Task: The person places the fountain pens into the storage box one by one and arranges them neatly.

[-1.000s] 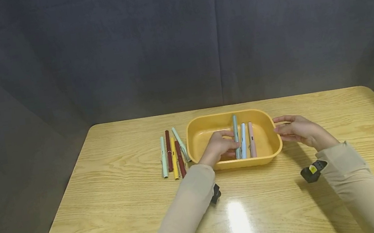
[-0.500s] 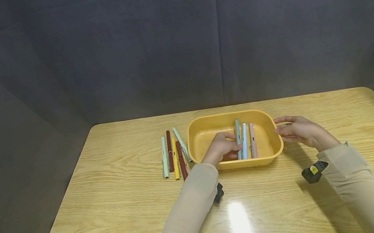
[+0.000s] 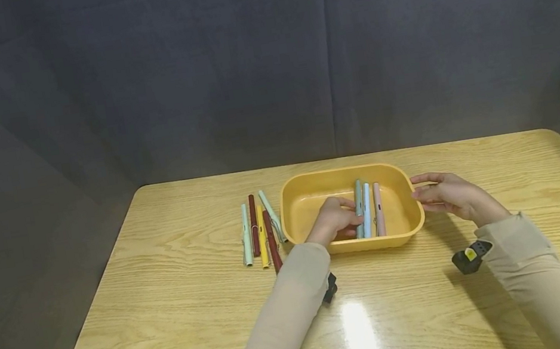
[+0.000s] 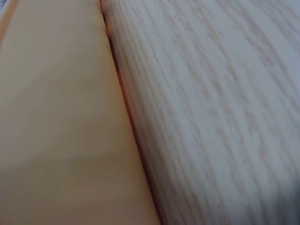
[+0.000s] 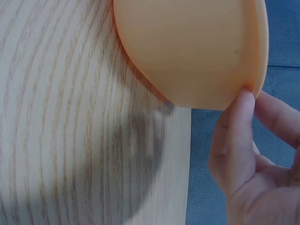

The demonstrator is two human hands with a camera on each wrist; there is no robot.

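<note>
The left hand (image 3: 334, 218) reaches over the near rim of a yellow plastic tray (image 3: 296, 193) and holds a grey-green pen (image 3: 358, 194) between thumb and fingers. Right beside that pen, a light blue pen (image 3: 367, 210) and a pink pen (image 3: 378, 208) lie side by side in the tray. At the tray's right end, the right hand (image 3: 448, 193) pinches the rim; the right wrist view shows its thumb (image 5: 241, 136) pressed at the tray's lip (image 5: 262, 47). Only the tray's outer wall (image 4: 61, 108) and the table appear in the left wrist view, with the left hand hidden.
Left of the tray, on the wooden table (image 3: 170, 311), lie two pale green pens, one of them (image 3: 245, 234) outermost, two dark red pens, one (image 3: 254, 226) farther back, and a yellow pen (image 3: 262, 237). A dark curtain (image 3: 221, 74) hangs behind the table.
The left hand has shifted slightly right, bringing the grey-green pen closer to the light blue one. The pen's far end sits lower in the view. The right hand stays at the rim.
</note>
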